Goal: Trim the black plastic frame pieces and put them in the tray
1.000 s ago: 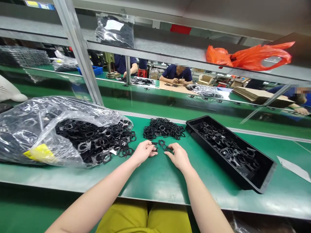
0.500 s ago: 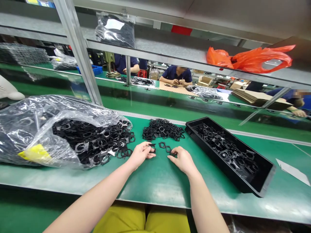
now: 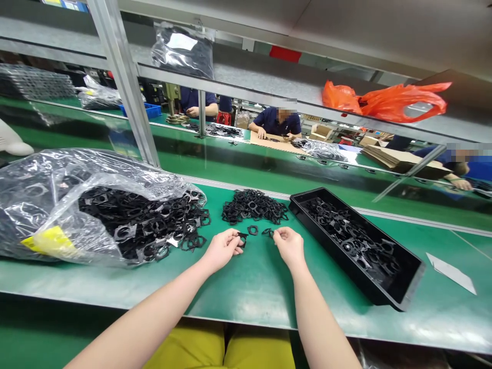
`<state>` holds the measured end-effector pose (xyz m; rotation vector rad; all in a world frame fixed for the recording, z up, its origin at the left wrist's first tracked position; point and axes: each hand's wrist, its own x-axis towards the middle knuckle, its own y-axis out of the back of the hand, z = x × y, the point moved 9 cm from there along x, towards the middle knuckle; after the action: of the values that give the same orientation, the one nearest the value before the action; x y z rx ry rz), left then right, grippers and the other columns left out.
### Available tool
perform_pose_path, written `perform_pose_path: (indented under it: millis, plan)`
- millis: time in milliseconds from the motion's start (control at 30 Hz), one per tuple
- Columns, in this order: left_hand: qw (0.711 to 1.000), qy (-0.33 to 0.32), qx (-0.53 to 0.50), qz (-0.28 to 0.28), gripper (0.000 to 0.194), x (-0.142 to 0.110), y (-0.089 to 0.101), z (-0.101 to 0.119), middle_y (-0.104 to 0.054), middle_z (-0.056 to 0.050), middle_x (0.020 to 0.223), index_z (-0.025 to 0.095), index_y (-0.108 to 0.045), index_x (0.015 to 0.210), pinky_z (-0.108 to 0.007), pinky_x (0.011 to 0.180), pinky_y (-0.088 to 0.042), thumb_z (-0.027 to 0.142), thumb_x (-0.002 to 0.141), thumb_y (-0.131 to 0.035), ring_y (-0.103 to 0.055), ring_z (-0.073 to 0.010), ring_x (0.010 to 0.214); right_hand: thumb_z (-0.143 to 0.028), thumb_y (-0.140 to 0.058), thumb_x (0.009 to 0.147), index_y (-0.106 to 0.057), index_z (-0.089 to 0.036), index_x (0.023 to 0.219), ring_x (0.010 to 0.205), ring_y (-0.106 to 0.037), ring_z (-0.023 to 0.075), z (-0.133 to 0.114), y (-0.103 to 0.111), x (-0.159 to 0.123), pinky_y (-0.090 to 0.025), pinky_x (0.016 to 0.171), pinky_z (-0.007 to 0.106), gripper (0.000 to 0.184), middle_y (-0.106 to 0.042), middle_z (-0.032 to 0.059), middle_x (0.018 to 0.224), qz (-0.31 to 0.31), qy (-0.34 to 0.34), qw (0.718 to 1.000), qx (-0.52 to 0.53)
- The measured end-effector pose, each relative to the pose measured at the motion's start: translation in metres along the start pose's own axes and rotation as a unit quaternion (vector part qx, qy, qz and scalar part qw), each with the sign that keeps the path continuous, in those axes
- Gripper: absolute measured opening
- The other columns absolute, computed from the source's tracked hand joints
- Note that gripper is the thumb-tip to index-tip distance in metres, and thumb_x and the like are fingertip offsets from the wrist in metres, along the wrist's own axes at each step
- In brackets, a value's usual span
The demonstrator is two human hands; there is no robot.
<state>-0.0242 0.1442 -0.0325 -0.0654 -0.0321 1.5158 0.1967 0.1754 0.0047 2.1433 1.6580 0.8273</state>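
Observation:
My left hand [image 3: 223, 247] is pinched on a small black plastic ring part [image 3: 242, 239] just above the green table. My right hand [image 3: 289, 244] is closed on another black part [image 3: 268, 233] at its fingertips. One loose black part [image 3: 252, 230] lies between the two hands. Just beyond them sits a small heap of the same black parts [image 3: 254, 206]. A black tray [image 3: 400, 297] holding several of these parts stands to the right of my right hand.
A clear plastic bag [image 3: 57, 195] spilling black parts lies on the left. A metal post [image 3: 125, 82] rises behind it. A white paper scrap [image 3: 451, 271] lies far right. Orange bags [image 3: 384, 100] sit on the shelf above. Other people work at the bench beyond.
My right hand has lifted from the table and drawn a black part up with its fingertips. My left hand stays pinched on its part. The view has shifted slightly.

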Motion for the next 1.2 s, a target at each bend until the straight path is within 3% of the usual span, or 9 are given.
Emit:
perform_pose_path:
  millis: [200,333,467,600,700,867,1200]
  plan:
    - [1.0,-0.005,-0.005,0.012,0.015,-0.001,0.003,0.002,-0.066,-0.002,0.072,0.016,-0.058,0.081,-0.019,0.051,-0.048,0.029,0.076,-0.063,-0.067,-0.0125,0.058,-0.05,-0.061,0.07,-0.058,-0.014,0.072,0.042,-0.054,0.0142,0.015,0.004,0.009,-0.037,0.038,0.023,0.036,-0.065,0.0072,0.061,0.011,-0.037,0.984,0.172]
    - [0.999,-0.008,-0.025,0.021,0.015,-0.003,0.003,0.006,-0.068,-0.004,0.076,0.015,-0.058,0.082,-0.019,0.052,-0.048,0.028,0.077,-0.064,-0.068,-0.0133,0.061,-0.048,-0.068,0.069,-0.065,-0.013,0.081,0.049,-0.056,0.0128,-0.012,-0.013,-0.003,-0.045,0.044,0.024,0.037,-0.066,0.0064,0.067,-0.085,0.007,0.963,0.256]
    - [0.999,-0.004,-0.042,0.02,0.024,-0.012,-0.005,0.007,-0.071,-0.007,0.082,0.016,-0.058,0.1,-0.021,0.054,-0.052,0.026,0.079,-0.062,-0.069,-0.0139,0.064,-0.04,-0.073,0.068,-0.071,-0.014,0.082,0.053,-0.057,0.0119,-0.044,-0.041,-0.028,-0.05,0.05,0.026,0.029,-0.067,0.0047,0.07,-0.214,0.055,0.934,0.282]
    - [0.999,-0.005,-0.049,0.008,0.028,-0.023,-0.018,0.002,-0.071,-0.005,0.078,0.016,-0.058,0.106,-0.023,0.057,-0.054,0.027,0.08,-0.06,-0.069,-0.0153,0.068,-0.036,-0.07,0.072,-0.072,-0.016,0.079,0.053,-0.056,0.0107,-0.058,-0.057,-0.045,-0.05,0.05,0.025,0.022,-0.066,0.0038,0.076,-0.267,0.094,0.92,0.272]
    - [0.999,-0.009,-0.045,0.003,0.028,-0.027,-0.022,-0.001,-0.07,-0.003,0.076,0.016,-0.059,0.104,-0.024,0.058,-0.056,0.026,0.079,-0.061,-0.068,-0.0166,0.073,-0.033,-0.066,0.075,-0.071,-0.017,0.083,0.057,-0.057,0.0121,-0.059,-0.058,-0.048,-0.05,0.05,0.025,0.018,-0.064,0.0034,0.076,-0.249,0.125,0.927,0.25]
    - [0.999,-0.019,-0.035,-0.003,0.027,-0.026,-0.021,-0.002,-0.071,-0.004,0.084,0.016,-0.061,0.105,-0.025,0.06,-0.057,0.027,0.08,-0.059,-0.068,-0.0174,0.077,-0.021,-0.062,0.078,-0.069,-0.02,0.084,0.07,-0.058,0.016,-0.067,-0.047,-0.051,-0.05,0.064,0.029,0.009,-0.062,0.0041,0.078,-0.177,0.195,0.946,0.19]
    - [0.998,-0.058,0.0,-0.005,0.027,-0.032,-0.018,0.003,-0.072,-0.005,0.09,0.019,-0.063,0.107,-0.029,0.064,-0.059,0.028,0.083,-0.055,-0.07,-0.0202,0.078,-0.019,-0.059,0.081,-0.067,-0.021,0.079,0.067,-0.056,0.0163,-0.086,-0.039,-0.059,-0.05,0.061,0.029,0.009,-0.06,0.004,0.076,-0.128,0.275,0.944,0.128]
